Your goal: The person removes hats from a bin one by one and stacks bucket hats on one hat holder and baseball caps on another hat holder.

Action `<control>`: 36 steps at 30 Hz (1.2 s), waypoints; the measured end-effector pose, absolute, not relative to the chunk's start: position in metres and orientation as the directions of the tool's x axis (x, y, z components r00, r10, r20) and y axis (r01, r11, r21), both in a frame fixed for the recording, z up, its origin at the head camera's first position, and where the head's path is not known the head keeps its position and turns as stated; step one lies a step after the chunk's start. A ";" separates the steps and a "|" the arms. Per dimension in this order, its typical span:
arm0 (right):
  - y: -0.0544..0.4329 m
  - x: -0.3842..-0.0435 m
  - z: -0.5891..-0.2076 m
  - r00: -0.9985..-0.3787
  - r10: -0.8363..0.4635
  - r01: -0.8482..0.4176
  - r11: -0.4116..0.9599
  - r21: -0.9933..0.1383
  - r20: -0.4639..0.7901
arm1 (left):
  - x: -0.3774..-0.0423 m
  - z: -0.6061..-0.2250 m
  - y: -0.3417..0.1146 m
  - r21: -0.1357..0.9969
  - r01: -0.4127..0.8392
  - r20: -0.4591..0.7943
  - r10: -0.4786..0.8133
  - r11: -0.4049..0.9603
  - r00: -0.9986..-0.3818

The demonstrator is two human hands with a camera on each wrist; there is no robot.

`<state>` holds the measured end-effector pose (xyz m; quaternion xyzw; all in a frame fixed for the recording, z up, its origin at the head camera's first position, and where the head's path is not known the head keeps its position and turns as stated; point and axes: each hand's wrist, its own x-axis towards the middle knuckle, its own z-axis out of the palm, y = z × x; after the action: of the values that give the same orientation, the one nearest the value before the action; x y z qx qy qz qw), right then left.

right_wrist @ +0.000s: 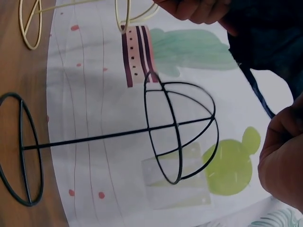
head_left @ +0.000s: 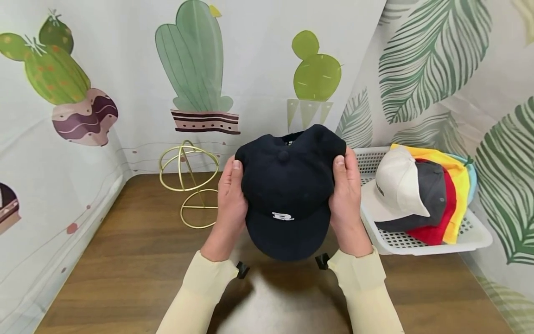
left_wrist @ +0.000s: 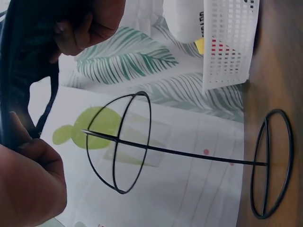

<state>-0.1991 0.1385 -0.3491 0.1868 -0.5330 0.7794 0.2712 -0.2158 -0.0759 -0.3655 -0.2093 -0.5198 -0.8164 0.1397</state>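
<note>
A dark navy baseball cap point(head_left: 288, 181) with a small white emblem on its front is held up over the table, brim toward me. My left hand point(head_left: 231, 199) grips its left side and my right hand point(head_left: 345, 199) its right side, both thumbs lying on the outer cloth. Beyond the cap stands a black wire hat stand point(left_wrist: 189, 153) with a domed top and ring base, which the cap hides in the head view. In the right wrist view the same black stand point(right_wrist: 94, 138) shows near the cap's open back strap point(right_wrist: 255, 90).
A gold wire hat stand point(head_left: 189, 188) stands bare on the wooden table point(head_left: 125, 260) at the left. At the right, a white plastic basket point(head_left: 434, 250) holds several caps, with a cream cap point(head_left: 400, 181) foremost. A printed cloth point(head_left: 263, 60) hangs behind.
</note>
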 end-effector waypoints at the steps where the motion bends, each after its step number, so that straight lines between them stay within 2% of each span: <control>1: 0.139 -0.202 -0.350 -0.781 0.225 -0.625 -0.283 -0.727 0.583 | -0.218 -0.367 -0.075 0.784 0.454 0.496 -0.011 -0.423 -0.868; 10: 0.143 -0.218 -0.355 -0.778 0.180 -0.625 -0.310 -0.716 0.601 | -0.237 -0.365 -0.074 0.763 0.552 0.573 -0.042 -0.335 -0.818; 22: 0.143 -0.246 -0.353 -0.805 0.175 -0.589 -0.345 -0.730 0.567 | -0.265 -0.355 -0.074 0.779 0.569 0.579 -0.048 -0.262 -0.814; 36: 0.144 -0.267 -0.363 -0.804 0.209 -0.595 -0.260 -0.761 0.557 | -0.282 -0.365 -0.072 0.783 0.577 0.572 -0.096 -0.233 -0.815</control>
<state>-0.2674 0.1440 -0.3634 0.1752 -0.5501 0.7740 0.2599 -0.2817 -0.0722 -0.3650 -0.2079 -0.5780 -0.7572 0.2220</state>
